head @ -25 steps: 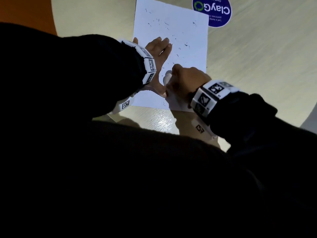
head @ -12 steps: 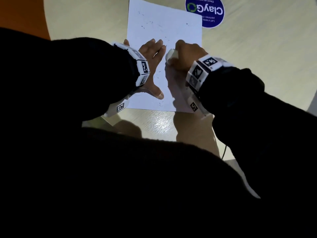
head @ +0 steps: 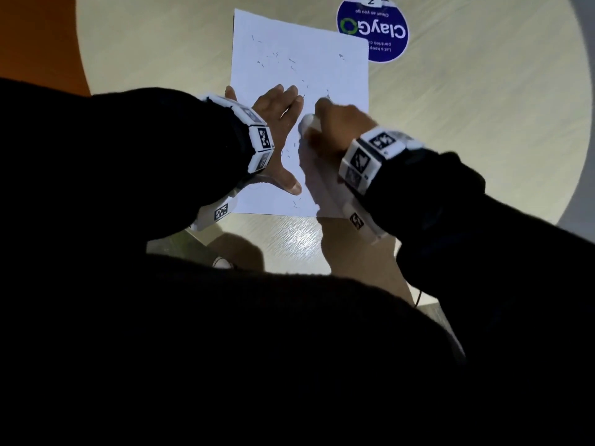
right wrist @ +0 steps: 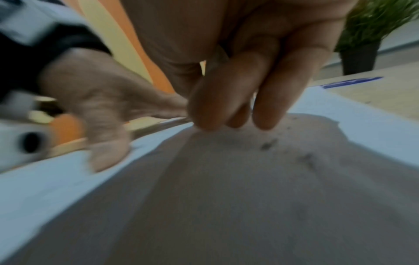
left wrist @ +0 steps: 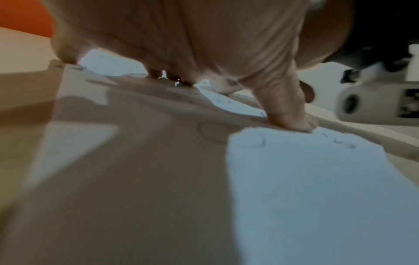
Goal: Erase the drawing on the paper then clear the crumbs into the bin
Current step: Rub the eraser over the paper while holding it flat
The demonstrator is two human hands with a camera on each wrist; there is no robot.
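A pale wood-grain worktop (head: pixel 483 123) with a rounded edge fills the upper part of the head view. At top centre-right a round dark blue sticker (head: pixel 373 32) lies flat on it, its white "ClayGo" lettering upside down beside a green ring logo. An orange surface (head: pixel 35 43) shows in the upper left corner. In the right wrist view, a green plant in a dark pot (right wrist: pixel 362 46) stands at upper right.
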